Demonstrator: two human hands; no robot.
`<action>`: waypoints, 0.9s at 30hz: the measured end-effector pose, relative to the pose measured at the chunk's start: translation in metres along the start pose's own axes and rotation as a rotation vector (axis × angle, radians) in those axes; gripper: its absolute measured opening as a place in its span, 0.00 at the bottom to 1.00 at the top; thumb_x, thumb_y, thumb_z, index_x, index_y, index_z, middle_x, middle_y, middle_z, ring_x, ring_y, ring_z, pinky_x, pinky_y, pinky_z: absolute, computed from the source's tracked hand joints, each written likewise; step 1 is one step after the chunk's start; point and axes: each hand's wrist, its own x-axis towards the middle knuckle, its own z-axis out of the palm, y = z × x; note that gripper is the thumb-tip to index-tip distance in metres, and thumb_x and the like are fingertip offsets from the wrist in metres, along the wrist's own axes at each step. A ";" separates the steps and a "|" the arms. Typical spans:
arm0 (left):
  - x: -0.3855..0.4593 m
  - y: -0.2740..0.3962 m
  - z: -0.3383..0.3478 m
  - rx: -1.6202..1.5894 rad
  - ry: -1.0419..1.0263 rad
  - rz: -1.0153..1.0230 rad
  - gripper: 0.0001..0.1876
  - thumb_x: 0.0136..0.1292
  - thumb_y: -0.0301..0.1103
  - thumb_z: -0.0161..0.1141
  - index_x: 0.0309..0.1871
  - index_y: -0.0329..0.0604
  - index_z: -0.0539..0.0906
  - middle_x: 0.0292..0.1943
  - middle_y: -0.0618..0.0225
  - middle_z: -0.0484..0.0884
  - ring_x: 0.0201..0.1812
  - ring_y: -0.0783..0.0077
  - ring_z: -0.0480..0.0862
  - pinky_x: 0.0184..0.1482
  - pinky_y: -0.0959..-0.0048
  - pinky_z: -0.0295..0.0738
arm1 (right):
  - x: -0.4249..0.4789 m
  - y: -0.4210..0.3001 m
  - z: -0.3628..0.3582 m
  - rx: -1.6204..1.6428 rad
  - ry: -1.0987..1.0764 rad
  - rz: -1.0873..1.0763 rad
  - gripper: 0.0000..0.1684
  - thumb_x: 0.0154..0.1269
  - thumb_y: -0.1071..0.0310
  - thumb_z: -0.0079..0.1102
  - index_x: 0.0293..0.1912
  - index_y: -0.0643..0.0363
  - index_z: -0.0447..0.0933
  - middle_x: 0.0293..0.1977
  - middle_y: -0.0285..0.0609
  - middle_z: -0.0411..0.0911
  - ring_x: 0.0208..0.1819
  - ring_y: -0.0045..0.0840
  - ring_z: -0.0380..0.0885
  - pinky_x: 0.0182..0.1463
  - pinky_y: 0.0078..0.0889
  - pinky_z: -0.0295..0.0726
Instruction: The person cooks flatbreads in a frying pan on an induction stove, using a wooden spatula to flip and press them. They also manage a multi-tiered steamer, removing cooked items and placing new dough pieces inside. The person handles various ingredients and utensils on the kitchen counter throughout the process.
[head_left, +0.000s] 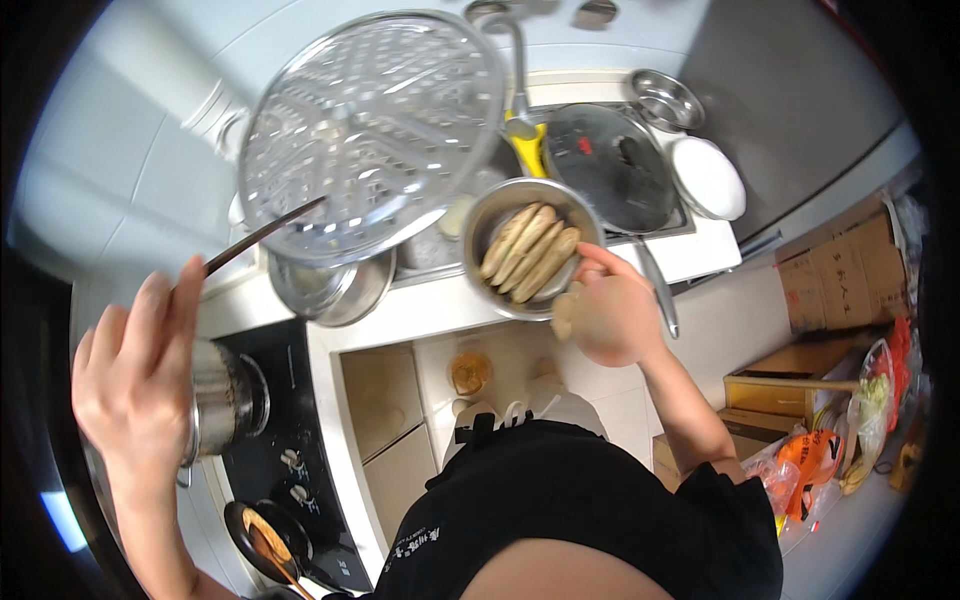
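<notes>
My left hand (135, 367) grips dark chopsticks (262, 236), whose tips overlap the lower edge of a large perforated metal steamer tray (375, 112). The tray is tilted above a steel pot (337, 296); what holds it up is hidden. My right hand (619, 315), partly blurred, has its fingers at the right rim of a stainless steel bowl (476, 277). Several long, pale brown pieces of food, probably peeled eggplant (531, 251), lie side by side in the bowl, near the counter's front edge.
Beyond the bowl are a sink faucet (517, 52), a yellow cloth (531, 150) and a lidded pan (607, 180) with a protruding handle. A steel pot (214, 409) and a frying pan (240, 521) containing food are at the left. Cardboard boxes (840, 277) and plastic bags (806, 465) stand right.
</notes>
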 end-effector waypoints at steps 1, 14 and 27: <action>0.027 0.011 -0.001 -0.030 0.019 0.006 0.24 0.40 0.25 0.57 0.47 0.42 0.81 0.34 0.70 0.74 0.28 0.75 0.74 0.30 0.76 0.71 | -0.006 0.004 -0.026 0.246 0.040 0.023 0.19 0.63 0.68 0.53 0.54 0.62 0.70 0.37 0.33 0.71 0.40 0.14 0.70 0.47 0.17 0.69; 0.378 0.232 0.096 -0.448 0.371 0.167 0.10 0.48 0.29 0.54 0.34 0.44 0.81 0.28 0.70 0.75 0.30 0.73 0.78 0.30 0.74 0.75 | -0.085 0.074 -0.211 0.013 0.778 0.230 0.17 0.64 0.68 0.51 0.50 0.65 0.72 0.33 0.37 0.73 0.37 0.17 0.69 0.46 0.20 0.67; 0.544 0.320 0.113 -0.060 -0.053 0.531 0.08 0.56 0.34 0.53 0.31 0.56 0.84 0.33 0.76 0.83 0.37 0.73 0.82 0.31 0.70 0.71 | -0.093 0.086 -0.215 0.095 0.812 0.257 0.16 0.65 0.66 0.50 0.50 0.64 0.72 0.33 0.35 0.71 0.36 0.14 0.67 0.44 0.16 0.66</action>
